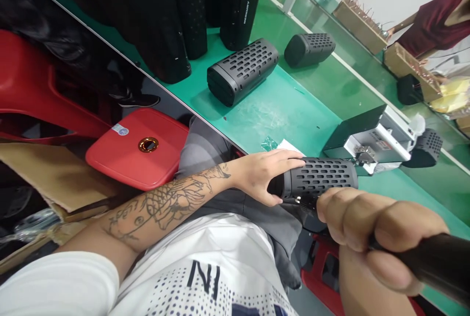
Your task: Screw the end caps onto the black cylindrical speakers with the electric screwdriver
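Note:
My left hand (261, 174) grips the end of a black perforated speaker housing (325, 175), which lies on its side at the table's near edge. Fingers rest on its top and the thumb is on the near side. Wrapped around a thick black electric screwdriver (438, 263) is my right hand (382, 225), close to the camera. The tool's tip points at the near side of the housing, beside my left thumb; whether it touches I cannot tell. A small white paper (291, 146) lies just behind my left fingers.
Another perforated housing (244, 69) lies farther back, with one more (310, 48) beyond it. Tall black housings (238, 8) stand at the back left. A grey and silver metal box (378, 137) sits to the right. Red stools (137, 147) flank me. A co-worker (428, 22) is across the table.

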`<state>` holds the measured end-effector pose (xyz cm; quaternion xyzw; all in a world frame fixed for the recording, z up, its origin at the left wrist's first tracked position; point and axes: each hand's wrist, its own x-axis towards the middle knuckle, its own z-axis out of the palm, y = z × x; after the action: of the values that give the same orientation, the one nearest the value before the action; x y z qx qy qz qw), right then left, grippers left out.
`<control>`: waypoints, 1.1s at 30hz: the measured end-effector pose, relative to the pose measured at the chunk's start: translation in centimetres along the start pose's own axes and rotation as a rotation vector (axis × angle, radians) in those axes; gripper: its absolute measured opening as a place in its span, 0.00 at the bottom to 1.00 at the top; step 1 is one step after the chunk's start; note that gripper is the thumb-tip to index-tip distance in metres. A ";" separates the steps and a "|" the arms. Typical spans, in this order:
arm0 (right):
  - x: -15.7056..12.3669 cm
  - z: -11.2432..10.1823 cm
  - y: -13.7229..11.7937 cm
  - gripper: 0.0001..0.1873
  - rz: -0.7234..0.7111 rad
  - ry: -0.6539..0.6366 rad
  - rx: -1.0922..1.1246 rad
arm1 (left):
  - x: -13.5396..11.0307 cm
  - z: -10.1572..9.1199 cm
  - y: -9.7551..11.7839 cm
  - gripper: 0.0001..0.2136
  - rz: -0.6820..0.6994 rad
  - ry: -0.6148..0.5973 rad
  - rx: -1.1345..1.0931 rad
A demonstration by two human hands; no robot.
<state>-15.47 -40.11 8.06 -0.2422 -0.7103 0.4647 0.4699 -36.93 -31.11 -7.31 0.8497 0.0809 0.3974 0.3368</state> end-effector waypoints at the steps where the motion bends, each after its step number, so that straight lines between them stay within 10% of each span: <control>1: 0.1 -0.3 0.4 0.30 -0.021 -0.052 0.015 | 0.0 0.0 -0.1 0.43 0.001 -0.001 0.001; 11: -1.4 1.1 0.7 0.21 -0.133 0.297 -0.042 | -2.8 2.2 1.6 0.56 -0.090 0.109 0.267; 15: -2.5 -3.8 -3.2 0.25 -0.237 0.602 -0.134 | -5.3 8.1 6.8 0.42 -0.327 0.356 0.606; 19: -2.3 -10.8 -3.2 0.30 -0.385 0.984 -0.352 | -4.5 11.8 8.9 0.31 -0.182 0.063 0.416; 24: -0.2 -18.1 2.9 0.26 -0.371 1.047 -0.408 | 3.4 8.8 5.1 0.20 0.328 -0.209 0.469; 29: -0.4 -21.0 7.5 0.19 -0.261 0.973 -0.404 | 10.2 4.3 3.2 0.49 -0.067 -0.457 0.657; 33: -1.0 -20.9 8.4 0.20 -0.221 0.926 -0.392 | 11.9 4.1 2.9 0.48 -0.223 -0.477 0.793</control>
<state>2.83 -28.11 2.83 -0.4298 -0.5229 0.1143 0.7272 -26.35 -30.62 0.06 0.9664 0.2376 0.0910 0.0363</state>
